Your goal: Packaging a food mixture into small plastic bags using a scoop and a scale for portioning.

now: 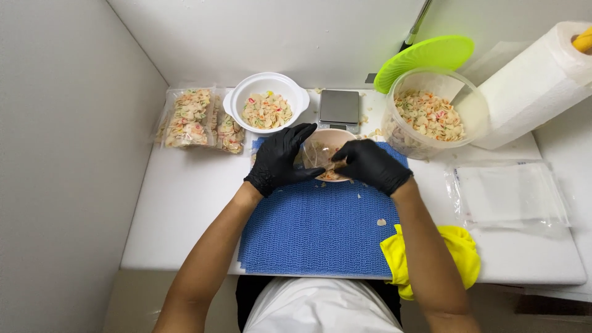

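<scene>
White walls close in a narrow nook around a white table (185,209), and on it lies a blue ribbed mat (308,234), the widest thing on the surface. Behind the mat stand a clear tub (425,120) of pale, coloured chips with its green lid (425,58) tipped up, a white bowl (266,102) of the same, a small scale (339,106), filled packets (192,117) at far left, a paper towel roll (536,80) and empty clear bags (509,194) at right. At the mat's far edge both black-gloved hands meet over a pinkish bowl (333,139). The left hand (280,159) and right hand (370,163) both grip a small clear bag (316,155) between them, straight ahead, equally near each; its long axis I cannot tell.
</scene>
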